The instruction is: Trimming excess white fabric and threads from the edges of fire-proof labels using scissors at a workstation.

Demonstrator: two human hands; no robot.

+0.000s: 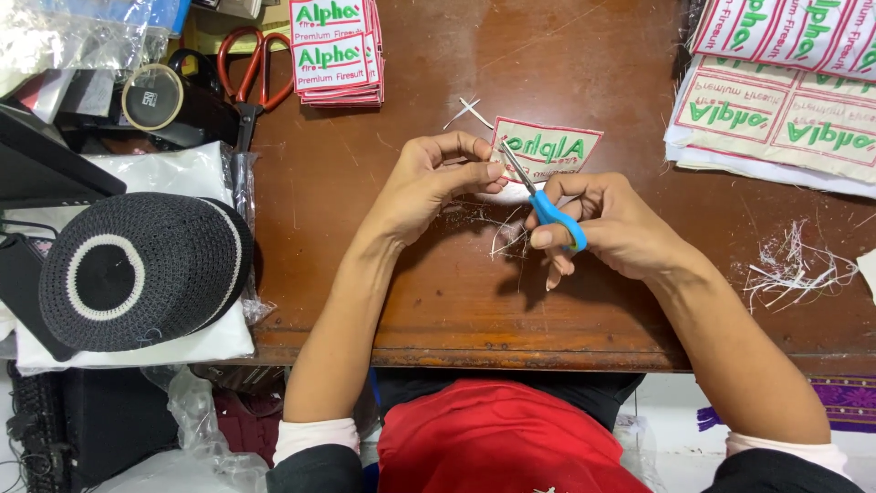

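Right hand [610, 224] is closed around small blue-handled snips [540, 199], thumb over the blue loop, metal blades pointing up-left toward the patch. Left hand [436, 175] has thumb and fingers pinched together on the lower left edge of an embroidered patch [547, 151]: white cloth, red stitched border, green and red lettering, seen upside down from the head camera. Blade tips sit right at that pinched edge, just beside the left fingertips [493, 169]; can't tell whether the blades are open or shut. Patch lies near the middle of the brown wooden bench [438, 301], slightly lifted at the held edge, far corner resting on the wood.

Loose white threads [506, 233] lie under and between the two hands. A bigger heap of thread offcuts [794, 265] sits on the bench to the right, well apart from the right hand. Stack of finished patches [336, 50] at the top of the bench, left of centre. Uncut sheets of the same patches [785, 100] are piled at the top right corner. Red-handled scissors [251, 68] lie at the top left, next to a tape roll [152, 96]. Dark knitted cap with a white ring [137, 269] rests on a white folded cloth [173, 173] at the left edge.
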